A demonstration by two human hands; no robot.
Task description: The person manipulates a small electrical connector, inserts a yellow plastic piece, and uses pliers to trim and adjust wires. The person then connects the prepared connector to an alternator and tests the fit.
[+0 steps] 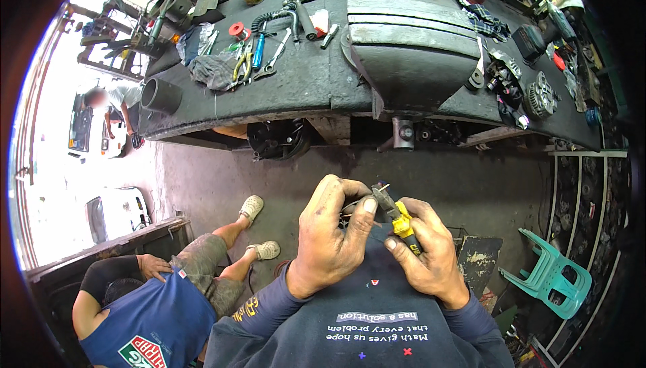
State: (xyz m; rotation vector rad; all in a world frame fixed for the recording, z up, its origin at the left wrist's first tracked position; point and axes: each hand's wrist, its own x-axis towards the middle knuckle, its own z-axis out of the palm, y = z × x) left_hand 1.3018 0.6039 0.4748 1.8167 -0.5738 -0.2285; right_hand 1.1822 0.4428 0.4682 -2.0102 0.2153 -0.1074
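Note:
My right hand (434, 253) is wrapped round the handles of yellow-and-black pliers (402, 224), their dark jaws angled up and to the left. In front of my chest, my left hand (335, 237) is closed, thumb and fingers pinched on what looks like a thin wire (347, 209). The plier jaws meet the pinched fingertips of that hand, and a short thin end sticks out just beyond them. My fingers cover most of the wire, so I cannot see whether the jaws bite on it.
Ahead stands a dark workbench (282, 95) with a large vise (414, 51), wrenches, other pliers (241, 66) and an alternator (540, 95). A person in a blue shirt (155, 307) sits at my left. A green plastic stool (552, 275) is at right. Another person (124, 102) is farther off.

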